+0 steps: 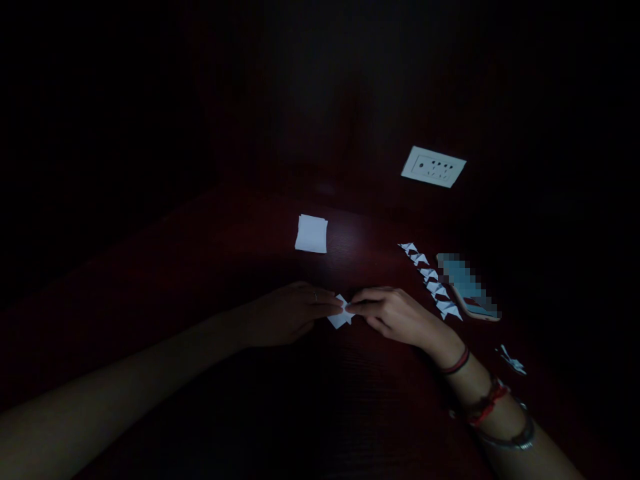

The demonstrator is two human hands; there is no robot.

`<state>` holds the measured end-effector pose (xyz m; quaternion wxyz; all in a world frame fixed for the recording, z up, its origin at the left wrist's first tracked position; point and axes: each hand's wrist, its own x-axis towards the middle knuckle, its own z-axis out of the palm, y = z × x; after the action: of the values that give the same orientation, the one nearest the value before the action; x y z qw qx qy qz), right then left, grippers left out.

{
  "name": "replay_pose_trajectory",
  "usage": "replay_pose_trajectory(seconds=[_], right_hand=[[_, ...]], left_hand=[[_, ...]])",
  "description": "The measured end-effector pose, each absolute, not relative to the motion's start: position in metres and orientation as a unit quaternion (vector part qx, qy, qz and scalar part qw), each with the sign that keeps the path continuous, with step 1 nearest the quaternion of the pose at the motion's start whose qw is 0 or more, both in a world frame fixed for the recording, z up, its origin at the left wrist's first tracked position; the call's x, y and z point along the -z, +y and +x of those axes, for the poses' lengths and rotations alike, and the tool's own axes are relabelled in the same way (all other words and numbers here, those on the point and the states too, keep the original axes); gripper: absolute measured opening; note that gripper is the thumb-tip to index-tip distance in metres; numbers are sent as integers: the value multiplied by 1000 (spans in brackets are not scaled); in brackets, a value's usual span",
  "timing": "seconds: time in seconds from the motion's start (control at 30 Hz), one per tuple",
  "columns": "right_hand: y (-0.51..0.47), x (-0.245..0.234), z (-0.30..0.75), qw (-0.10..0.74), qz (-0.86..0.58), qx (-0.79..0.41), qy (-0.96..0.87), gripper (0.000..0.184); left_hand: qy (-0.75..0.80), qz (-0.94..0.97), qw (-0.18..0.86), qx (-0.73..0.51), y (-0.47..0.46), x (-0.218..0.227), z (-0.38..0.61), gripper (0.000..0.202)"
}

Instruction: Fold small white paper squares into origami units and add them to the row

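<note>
A small piece of folded white paper (341, 320) lies on the dark red table between my hands. From the left, my left hand (293, 312) presses its fingertips onto the paper; a thin ring shows on one finger. My right hand (393, 312) meets it from the other side, its fingers closed together at the paper's right part. The fingertips of both hands nearly touch and cover the paper's upper middle. Beyond the hands sits a stack of square white paper sheets (311, 234).
Several folded white paper figures (431, 280) stand in a slanting row to the right, beside a phone (469, 288) with a blurred screen. Farther right lies a crumpled white scrap (513, 361). A white socket panel (433, 167) is at the back. The surroundings are very dark.
</note>
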<state>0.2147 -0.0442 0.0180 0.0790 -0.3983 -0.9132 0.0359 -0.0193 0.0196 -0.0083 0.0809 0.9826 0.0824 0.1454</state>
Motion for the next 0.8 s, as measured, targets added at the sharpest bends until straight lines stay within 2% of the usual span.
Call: replay_pose_trajectory(seconds=[0.13,0.33,0.63,0.8], right_hand=[[-44,-20,215,63,-395,-32,-916,34],[-44,-22,214,61,-397,-22,-915,32],[-44,-20,218,88,-414,-27,-906,32],[-45,-18,219,129,-432,-29,-892,34]], left_hand=[[88,983,59,-148,20,12,-16,49],[95,983,55,-149,18,10,-13,46],[85,979,71,-172,20,11,-15,44],[86,979,60,-174,20,10,-18,46]])
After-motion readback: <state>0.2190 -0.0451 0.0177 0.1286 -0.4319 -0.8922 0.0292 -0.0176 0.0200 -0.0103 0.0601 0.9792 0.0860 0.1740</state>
